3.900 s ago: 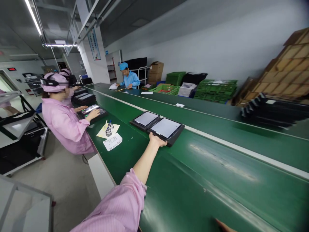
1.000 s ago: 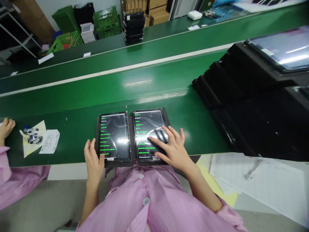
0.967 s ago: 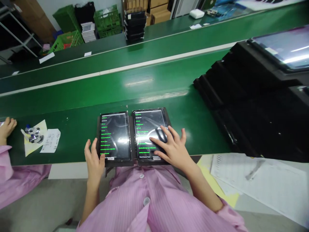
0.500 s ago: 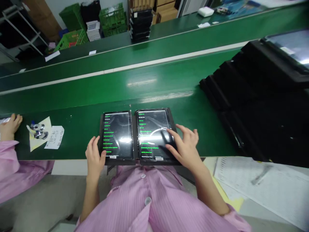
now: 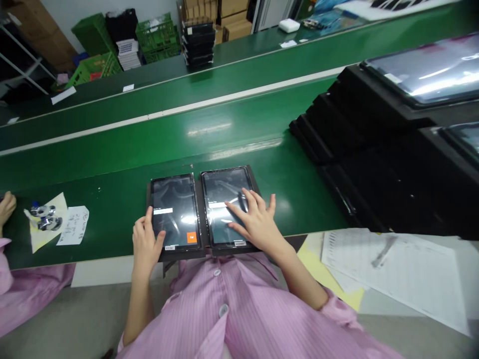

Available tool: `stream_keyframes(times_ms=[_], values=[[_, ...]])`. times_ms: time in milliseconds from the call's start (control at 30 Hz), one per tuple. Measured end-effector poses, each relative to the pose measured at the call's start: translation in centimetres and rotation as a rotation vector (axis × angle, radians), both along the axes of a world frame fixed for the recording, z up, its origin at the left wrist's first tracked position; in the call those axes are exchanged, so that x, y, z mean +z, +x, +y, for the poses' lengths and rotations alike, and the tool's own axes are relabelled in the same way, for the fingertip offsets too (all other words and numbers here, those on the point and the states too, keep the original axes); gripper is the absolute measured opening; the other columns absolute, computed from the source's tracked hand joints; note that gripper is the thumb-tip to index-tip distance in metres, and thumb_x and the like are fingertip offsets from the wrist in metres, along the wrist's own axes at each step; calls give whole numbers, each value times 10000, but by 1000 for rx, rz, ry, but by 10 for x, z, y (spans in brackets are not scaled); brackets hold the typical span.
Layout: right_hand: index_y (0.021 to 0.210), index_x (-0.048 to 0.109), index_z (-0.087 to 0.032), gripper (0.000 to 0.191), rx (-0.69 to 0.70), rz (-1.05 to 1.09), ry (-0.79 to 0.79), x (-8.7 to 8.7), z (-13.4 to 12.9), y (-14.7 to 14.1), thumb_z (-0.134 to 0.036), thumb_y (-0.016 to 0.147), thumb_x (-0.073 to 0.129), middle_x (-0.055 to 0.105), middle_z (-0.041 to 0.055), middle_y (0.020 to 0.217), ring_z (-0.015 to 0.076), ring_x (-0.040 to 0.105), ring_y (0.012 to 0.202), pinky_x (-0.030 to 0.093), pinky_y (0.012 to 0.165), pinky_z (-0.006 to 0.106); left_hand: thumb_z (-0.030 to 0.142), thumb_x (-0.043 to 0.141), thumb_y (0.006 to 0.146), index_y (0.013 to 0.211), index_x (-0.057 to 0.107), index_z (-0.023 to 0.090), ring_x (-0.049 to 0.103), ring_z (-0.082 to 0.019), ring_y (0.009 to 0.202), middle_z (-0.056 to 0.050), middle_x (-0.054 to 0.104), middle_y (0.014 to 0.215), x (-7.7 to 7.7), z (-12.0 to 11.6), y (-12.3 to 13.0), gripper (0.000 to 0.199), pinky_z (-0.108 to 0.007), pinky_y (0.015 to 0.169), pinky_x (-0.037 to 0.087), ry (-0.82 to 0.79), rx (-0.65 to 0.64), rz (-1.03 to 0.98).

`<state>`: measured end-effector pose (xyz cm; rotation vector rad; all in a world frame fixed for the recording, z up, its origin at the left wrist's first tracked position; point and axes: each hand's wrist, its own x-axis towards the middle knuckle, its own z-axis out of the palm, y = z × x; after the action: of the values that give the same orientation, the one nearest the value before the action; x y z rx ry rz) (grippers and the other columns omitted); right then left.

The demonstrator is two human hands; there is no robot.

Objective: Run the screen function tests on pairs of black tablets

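Note:
Two tablets lie side by side in black trays at the near edge of the green bench. The left tablet (image 5: pixel 174 192) has a dark screen with a white bar and an orange square low on the right. My left hand (image 5: pixel 145 243) rests at its left edge, fingers stretched out and thumb apart, holding nothing. Over the right tablet (image 5: pixel 224 182) spreads my right hand (image 5: pixel 258 219), its fingers reaching across the screen near a white bar. Whether a fingertip touches the glass I cannot tell.
Stacked black trays (image 5: pixel 359 149) with a tablet (image 5: pixel 430 70) on top stand at the right. Left lie metal parts (image 5: pixel 48 218) on yellow paper and a handwritten note (image 5: pixel 75 224). A co-worker's hand (image 5: pixel 6 207) is far left. Printed sheets (image 5: pixel 396 269) lie lower right.
Both screens have switched from a list of green lines to a mostly dark page with a white bar. My right hand has moved left, farther over the right tablet. The view has shifted.

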<state>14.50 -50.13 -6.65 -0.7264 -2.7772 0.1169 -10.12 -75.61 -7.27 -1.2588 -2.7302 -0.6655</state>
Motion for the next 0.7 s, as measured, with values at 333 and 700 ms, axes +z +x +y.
stream_keyframes(times_ms=[333,700], values=[[1488,480,-239,525,-147,30,-58,6,69,-3,-485,1045,345,400,205,1446,406,360,1325,243,1097,714,688,398,952,1548,282,175,255,-408,1482,-239,233,1563,35,59,-39,795,-617,1170,280,-45,-321,35],[1390,605,-350,452,-17,-194,-46,21,76,-32,-574,1030,450,340,153,1559,426,301,1396,203,1068,782,762,416,903,1554,269,188,446,-388,1367,-235,435,1464,37,126,-56,881,-622,1142,273,-189,-837,171]])
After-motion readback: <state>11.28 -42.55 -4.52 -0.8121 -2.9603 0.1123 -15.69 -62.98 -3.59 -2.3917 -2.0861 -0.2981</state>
